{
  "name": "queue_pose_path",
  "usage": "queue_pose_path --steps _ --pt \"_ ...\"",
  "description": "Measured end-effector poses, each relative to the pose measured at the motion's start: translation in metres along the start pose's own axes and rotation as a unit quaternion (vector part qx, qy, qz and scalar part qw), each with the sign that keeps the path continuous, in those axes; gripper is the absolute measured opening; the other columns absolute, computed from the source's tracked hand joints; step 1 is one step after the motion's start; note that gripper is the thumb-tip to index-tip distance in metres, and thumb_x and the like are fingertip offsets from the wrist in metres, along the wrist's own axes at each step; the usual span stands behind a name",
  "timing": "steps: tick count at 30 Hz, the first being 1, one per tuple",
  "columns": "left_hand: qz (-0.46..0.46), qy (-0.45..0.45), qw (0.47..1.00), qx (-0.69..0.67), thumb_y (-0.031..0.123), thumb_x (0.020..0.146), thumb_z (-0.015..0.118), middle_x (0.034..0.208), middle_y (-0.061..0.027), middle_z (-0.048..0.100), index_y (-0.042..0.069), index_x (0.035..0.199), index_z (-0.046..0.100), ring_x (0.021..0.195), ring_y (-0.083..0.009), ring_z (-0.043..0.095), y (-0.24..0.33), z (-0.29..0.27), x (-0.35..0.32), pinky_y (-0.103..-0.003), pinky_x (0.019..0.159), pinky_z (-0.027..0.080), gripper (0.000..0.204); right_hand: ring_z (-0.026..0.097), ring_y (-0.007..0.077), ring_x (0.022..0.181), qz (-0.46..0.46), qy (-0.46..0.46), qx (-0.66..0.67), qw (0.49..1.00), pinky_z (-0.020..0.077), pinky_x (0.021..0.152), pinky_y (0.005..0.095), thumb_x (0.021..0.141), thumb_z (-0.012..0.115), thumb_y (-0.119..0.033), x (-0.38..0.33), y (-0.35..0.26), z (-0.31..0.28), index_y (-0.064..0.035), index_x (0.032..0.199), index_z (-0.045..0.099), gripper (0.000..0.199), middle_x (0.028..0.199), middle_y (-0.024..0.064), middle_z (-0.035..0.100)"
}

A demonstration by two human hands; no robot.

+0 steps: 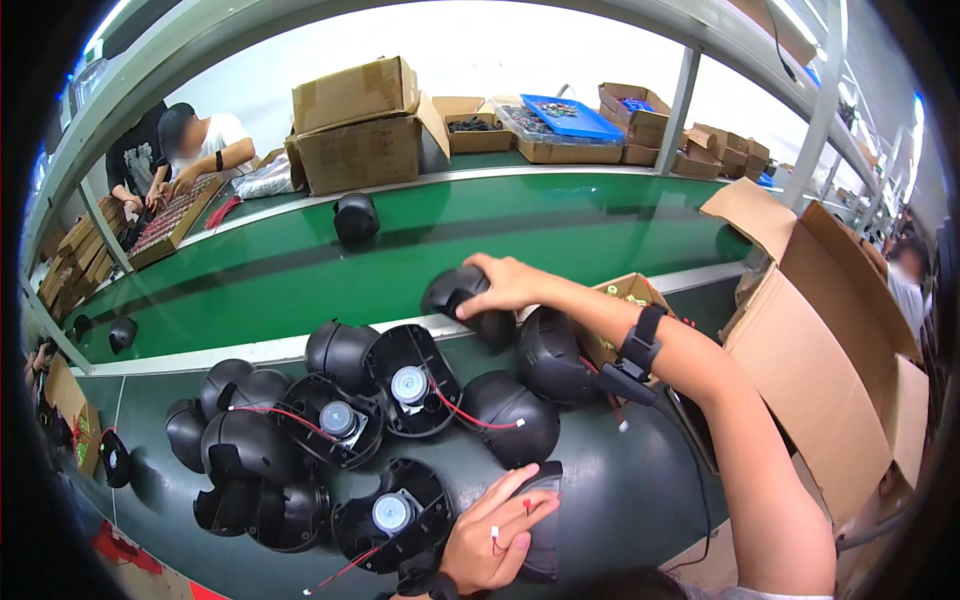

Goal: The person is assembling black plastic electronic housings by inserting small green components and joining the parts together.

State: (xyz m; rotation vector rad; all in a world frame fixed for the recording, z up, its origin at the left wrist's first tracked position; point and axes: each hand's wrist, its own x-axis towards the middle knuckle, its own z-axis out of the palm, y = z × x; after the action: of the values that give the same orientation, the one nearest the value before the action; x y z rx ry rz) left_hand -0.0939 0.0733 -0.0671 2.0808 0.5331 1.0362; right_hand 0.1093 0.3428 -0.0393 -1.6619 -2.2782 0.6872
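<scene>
Right hand [505, 283] reaches forward across the bench, fingers closed over a black dome housing [462, 300] lying at the edge of the green conveyor belt [560, 225]. Left hand [492, 540] grips a black curved cover [540, 525] near the body, beside an open housing with motor [392, 515].

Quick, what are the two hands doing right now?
Left hand: closed on a black shell part with red wires.
Right hand: gripping a black dome housing at the conveyor edge.
</scene>
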Motion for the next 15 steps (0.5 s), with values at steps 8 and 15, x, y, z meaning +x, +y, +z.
queue_pose_path --steps 8,15 --pt "0.012 0.069 0.997 0.035 0.013 0.092 0.04 0.102 -0.02 0.068 -0.005 0.102 0.07 0.114 -0.0453 0.057 0.002 0.009 -0.004 -0.049 0.102 0.042 0.036 0.058 0.0183 0.104 -0.139 0.213 0.355 0.9 0.0461 0.092 0.0323 0.083 0.074 -0.038 -0.177 -0.074 -0.067 0.0033 0.126 0.051 0.064 0.113 0.0134 0.062" --pt "-0.003 0.076 0.993 0.088 0.016 0.089 0.04 0.099 -0.0202 0.067 -0.005 0.1 0.069 0.112 -0.0433 0.057 0.009 0.013 -0.002 -0.049 0.101 0.041 0.037 0.058 0.0306 0.113 0.095 0.052 0.325 0.939 0.0437 0.095 0.0388 0.092 0.06 -0.042 -0.305 -0.039 0.021 0.0073 0.124 0.051 0.059 0.12 0.0251 0.059"
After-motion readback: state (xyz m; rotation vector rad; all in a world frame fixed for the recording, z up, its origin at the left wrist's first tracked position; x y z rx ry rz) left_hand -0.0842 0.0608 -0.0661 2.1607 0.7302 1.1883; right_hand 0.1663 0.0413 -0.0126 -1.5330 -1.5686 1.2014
